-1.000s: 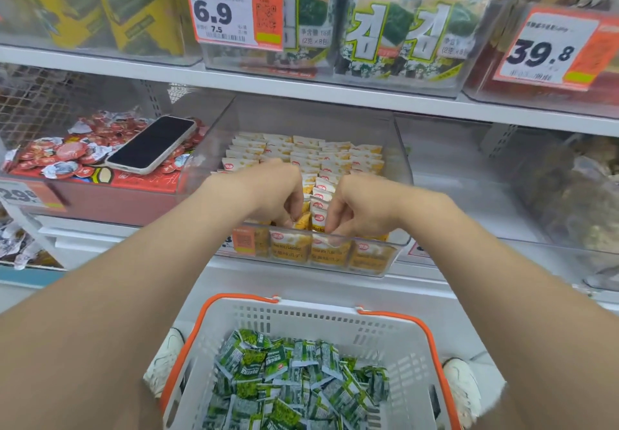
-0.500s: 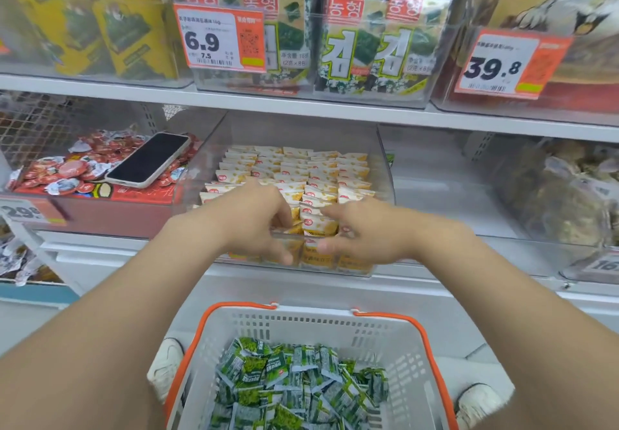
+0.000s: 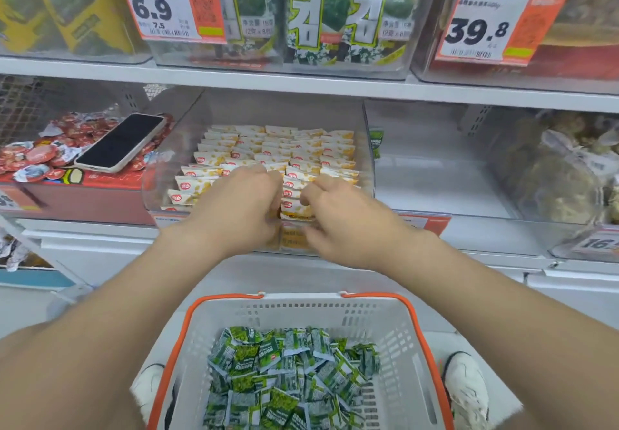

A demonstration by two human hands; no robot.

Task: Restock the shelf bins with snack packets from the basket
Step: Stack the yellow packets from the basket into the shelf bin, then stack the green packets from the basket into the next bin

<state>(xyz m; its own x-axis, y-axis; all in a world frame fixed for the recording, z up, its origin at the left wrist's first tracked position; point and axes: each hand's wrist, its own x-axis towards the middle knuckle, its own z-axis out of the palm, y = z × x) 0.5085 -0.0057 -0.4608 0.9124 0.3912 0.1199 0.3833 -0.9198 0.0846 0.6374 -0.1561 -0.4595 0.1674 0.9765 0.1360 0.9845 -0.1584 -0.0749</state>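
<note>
A clear shelf bin (image 3: pixel 157 178) holds rows of yellow-and-white snack packets (image 3: pixel 278 148). Both hands are inside its front middle. My left hand (image 3: pixel 241 208) has its fingers curled down onto the front packets of one column. My right hand (image 3: pixel 338 222) faces it from the right, fingertips pinching the same packets; the packets under both hands are partly hidden. Below me, a white basket with an orange rim (image 3: pixel 301 302) contains a pile of green packets (image 3: pixel 288 376).
A phone (image 3: pixel 122 141) lies on red candies in the box to the left. The clear bin to the right (image 3: pixel 435 161) holds one green packet (image 3: pixel 376 141) at its left wall. Seaweed packs and price tags (image 3: pixel 167 4) fill the shelf above. My shoes flank the basket.
Both hands stay at the front middle of the yellow-packet bin, shifting slightly among the packets. The view has moved a little; the basket has not moved.
</note>
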